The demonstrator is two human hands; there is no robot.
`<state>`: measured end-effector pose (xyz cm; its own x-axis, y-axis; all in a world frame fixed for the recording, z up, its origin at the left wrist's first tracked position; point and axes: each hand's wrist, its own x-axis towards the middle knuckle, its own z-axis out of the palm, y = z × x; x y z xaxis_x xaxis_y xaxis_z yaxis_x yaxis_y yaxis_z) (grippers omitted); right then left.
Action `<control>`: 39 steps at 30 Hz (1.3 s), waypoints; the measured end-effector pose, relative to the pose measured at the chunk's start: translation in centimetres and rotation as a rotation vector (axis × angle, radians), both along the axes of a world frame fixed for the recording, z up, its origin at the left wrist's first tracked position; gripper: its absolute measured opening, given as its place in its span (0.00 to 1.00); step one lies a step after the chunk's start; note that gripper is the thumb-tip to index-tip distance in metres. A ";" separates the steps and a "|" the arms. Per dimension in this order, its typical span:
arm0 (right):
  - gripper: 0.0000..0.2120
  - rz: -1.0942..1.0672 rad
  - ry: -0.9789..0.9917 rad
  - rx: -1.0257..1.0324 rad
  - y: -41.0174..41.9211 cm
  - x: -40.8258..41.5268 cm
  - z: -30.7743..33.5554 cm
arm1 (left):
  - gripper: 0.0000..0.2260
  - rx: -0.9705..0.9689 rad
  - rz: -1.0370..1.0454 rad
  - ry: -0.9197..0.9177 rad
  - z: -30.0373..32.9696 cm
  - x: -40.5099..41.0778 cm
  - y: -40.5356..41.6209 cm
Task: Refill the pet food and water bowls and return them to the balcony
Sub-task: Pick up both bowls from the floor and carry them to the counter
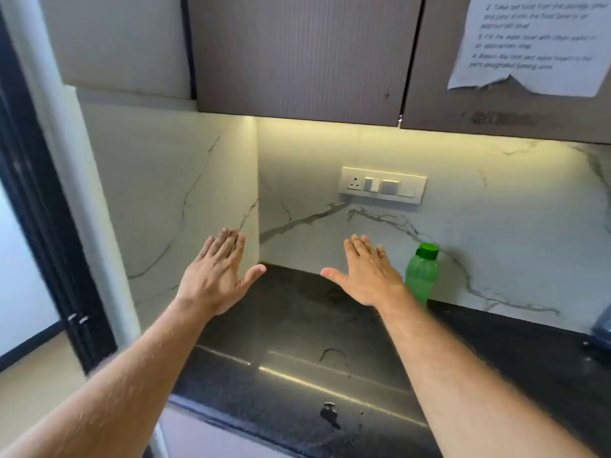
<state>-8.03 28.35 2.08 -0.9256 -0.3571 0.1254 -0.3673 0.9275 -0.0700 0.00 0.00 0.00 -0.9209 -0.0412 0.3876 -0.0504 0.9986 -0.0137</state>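
Both hands flat and spread, holding nothing: left hand point(218, 279) centre-left of frame, right hand point(368, 276) centre, over the dark surface point(297, 325). No bowls in view. Green water bottle point(422, 276) stands right of centre. Best to fetch the bowls first, then grab the bottle.

Bright overall; warm under-cabinet strip light, streak of glare on dark desk point(297, 375); daylight at left window point(20, 276); wide-angle bending at edges, slight motion blur.
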 end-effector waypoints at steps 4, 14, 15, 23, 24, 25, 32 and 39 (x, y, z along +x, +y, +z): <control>0.50 0.093 0.019 0.008 -1.5 0.2 0.1 | 0.42 -0.053 0.095 0.033 0.0 3.6 -0.9; 0.43 0.481 -0.001 -0.054 -10.7 4.9 -1.9 | 0.42 -0.131 0.255 0.005 -1.7 16.5 -4.4; 0.43 0.514 -0.010 -0.051 -11.9 5.7 -2.3 | 0.41 -0.122 0.291 0.007 -2.1 17.9 -5.1; 0.44 0.767 -0.040 -0.032 -23.1 12.7 -3.2 | 0.41 -0.088 0.548 0.011 -3.4 28.3 -12.3; 0.44 0.789 -0.036 -0.031 -24.5 13.5 -3.3 | 0.41 -0.082 0.573 0.007 -3.5 29.4 -13.2; 0.43 0.808 -0.037 -0.034 -25.9 14.3 -3.5 | 0.41 -0.073 0.592 0.004 -3.7 30.5 -14.2; 0.42 0.932 -0.076 -0.032 -35.0 19.8 -5.2 | 0.39 0.001 0.683 0.088 -6.0 37.4 -20.3; 0.42 1.008 -0.117 0.027 -43.2 23.9 -7.2 | 0.41 0.069 0.776 -0.004 -9.0 42.2 -26.6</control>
